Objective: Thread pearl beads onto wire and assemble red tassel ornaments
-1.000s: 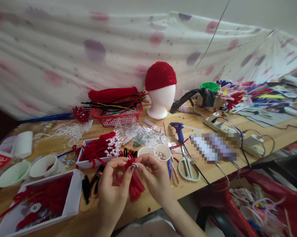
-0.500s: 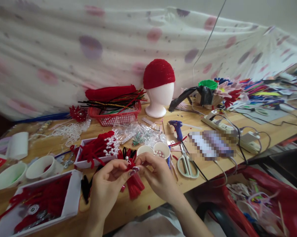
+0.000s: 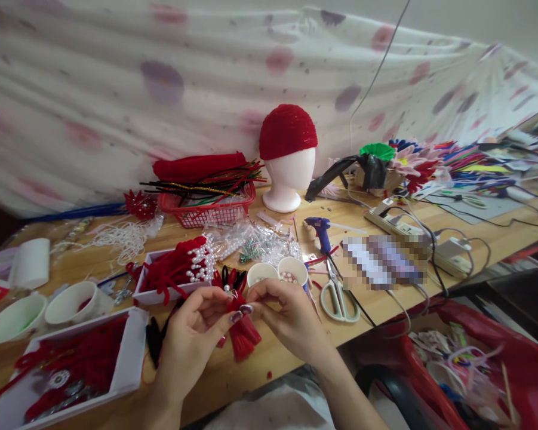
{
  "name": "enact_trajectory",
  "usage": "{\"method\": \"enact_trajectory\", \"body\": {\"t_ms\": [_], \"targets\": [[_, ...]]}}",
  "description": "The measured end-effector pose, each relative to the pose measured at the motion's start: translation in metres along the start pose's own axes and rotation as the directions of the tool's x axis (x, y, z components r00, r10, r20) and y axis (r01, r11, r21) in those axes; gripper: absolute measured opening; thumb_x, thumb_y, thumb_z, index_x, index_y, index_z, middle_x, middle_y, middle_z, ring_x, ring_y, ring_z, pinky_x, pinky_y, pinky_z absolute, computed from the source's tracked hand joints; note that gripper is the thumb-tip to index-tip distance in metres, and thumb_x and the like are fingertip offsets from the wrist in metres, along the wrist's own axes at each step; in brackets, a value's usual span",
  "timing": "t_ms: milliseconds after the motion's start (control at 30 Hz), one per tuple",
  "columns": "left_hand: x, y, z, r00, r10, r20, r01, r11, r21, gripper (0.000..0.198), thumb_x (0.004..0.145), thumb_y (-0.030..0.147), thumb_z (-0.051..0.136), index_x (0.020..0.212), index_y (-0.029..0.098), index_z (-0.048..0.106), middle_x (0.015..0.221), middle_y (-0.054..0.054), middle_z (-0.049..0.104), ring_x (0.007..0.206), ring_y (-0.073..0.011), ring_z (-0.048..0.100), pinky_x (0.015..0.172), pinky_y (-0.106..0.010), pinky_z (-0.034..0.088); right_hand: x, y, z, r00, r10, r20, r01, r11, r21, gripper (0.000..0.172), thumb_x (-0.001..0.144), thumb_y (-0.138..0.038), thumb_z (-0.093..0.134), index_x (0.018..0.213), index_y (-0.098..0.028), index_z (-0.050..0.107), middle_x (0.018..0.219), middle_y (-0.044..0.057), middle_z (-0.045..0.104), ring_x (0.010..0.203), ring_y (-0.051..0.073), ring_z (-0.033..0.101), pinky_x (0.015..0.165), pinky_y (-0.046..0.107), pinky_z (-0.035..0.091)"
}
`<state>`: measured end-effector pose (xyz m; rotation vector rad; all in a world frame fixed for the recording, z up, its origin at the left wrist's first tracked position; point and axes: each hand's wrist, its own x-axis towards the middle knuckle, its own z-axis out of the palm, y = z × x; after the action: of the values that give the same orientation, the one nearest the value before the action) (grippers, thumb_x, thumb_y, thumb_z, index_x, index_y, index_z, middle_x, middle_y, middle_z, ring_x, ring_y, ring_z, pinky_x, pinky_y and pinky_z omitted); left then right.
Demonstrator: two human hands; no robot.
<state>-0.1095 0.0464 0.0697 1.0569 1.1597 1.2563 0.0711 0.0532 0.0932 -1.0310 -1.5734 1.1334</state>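
Observation:
Near the table's front edge, my left hand (image 3: 194, 328) and my right hand (image 3: 282, 313) meet around a red tassel (image 3: 244, 340). Its strands hang down between them, and a white pearl bead shows at its top by my left fingers. Both hands pinch the upper part with thumb and fingertips, which hide much of it. Just behind my fingers stand two paper cups (image 3: 294, 270), one with small beads inside. A white box of red fuzzy stems with pearl tips (image 3: 174, 266) lies beyond my left hand. Left of it, a larger white box (image 3: 132, 352) holds red pieces and silver ornaments.
A white foam head (image 3: 291, 176) wearing a red cap stands at the back beside a red basket (image 3: 206, 215). On the right lie scissors (image 3: 339, 301), a blue glue gun (image 3: 320, 233) and a power strip (image 3: 398, 227). A red bag (image 3: 475, 382) of scraps sits below the edge.
Both hands stay at nearly the same place, still pinching the tassel. My fingertips have shifted slightly, and the view has moved a little.

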Motion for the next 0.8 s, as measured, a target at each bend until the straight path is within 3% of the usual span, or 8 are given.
{"method": "enact_trajectory", "body": {"t_ms": [100,433,600,700,800], "targets": [[-0.001,0.002,0.002,1.0,0.018,0.005,-0.018,1.0,-0.014,0.029,0.072,0.032,0.086,0.091,0.019,0.068,0.085,-0.004,0.075,0.079,-0.0205,0.074,0.064,-0.027,0.062,-0.001,0.003,0.0,0.999,0.007,-0.039,-0.005,0.999,0.053,0.005,0.088,-0.02,0.066,0.087,-0.021,0.061,0.082,0.002,0.068,0.073,0.016,0.066,0.066,0.027,0.053],[-0.004,0.002,0.008,0.997,0.061,-0.044,-0.057,0.996,0.069,0.032,0.076,0.037,0.083,0.094,0.019,0.065,0.089,-0.004,0.074,0.073,-0.0187,0.072,0.056,-0.024,0.058,-0.001,0.002,0.01,0.994,-0.023,-0.109,0.041,0.985,0.166,0.023,0.083,-0.012,0.059,0.077,-0.025,0.041,0.079,0.001,0.07,0.071,0.016,0.066,0.063,0.026,0.053],[-0.004,0.008,0.018,0.989,0.029,-0.147,-0.04,0.997,-0.071,0.034,0.069,0.034,0.088,0.088,0.02,0.064,0.085,-0.002,0.074,0.078,-0.0182,0.073,0.061,-0.022,0.058,-0.001,0.008,0.007,0.994,0.02,-0.108,0.004,0.977,0.212,0.014,0.09,-0.025,0.066,0.086,-0.023,0.053,0.084,0.002,0.069,0.077,0.016,0.067,0.068,0.027,0.053],[-0.002,0.012,0.022,0.982,-0.042,-0.184,0.007,0.982,-0.187,0.042,0.063,0.034,0.092,0.091,0.019,0.066,0.084,-0.002,0.075,0.078,-0.0171,0.073,0.06,-0.02,0.057,-0.005,0.009,0.004,0.995,-0.022,-0.098,0.032,0.994,0.103,0.02,0.104,-0.035,0.05,0.095,-0.021,0.062,0.089,0.005,0.069,0.082,0.018,0.067,0.074,0.029,0.052],[0.001,0.013,0.021,0.98,-0.076,-0.184,0.031,0.97,-0.239,0.045,0.059,0.036,0.094,0.09,0.017,0.067,0.083,-0.003,0.077,0.074,-0.0181,0.074,0.059,-0.022,0.058,-0.008,0.008,0.005,0.997,-0.072,-0.035,0.073,0.997,0.006,0.021,0.105,-0.032,0.049,0.102,-0.021,0.067,0.099,0.006,0.072,0.094,0.02,0.067,0.085,0.032,0.051]]}}
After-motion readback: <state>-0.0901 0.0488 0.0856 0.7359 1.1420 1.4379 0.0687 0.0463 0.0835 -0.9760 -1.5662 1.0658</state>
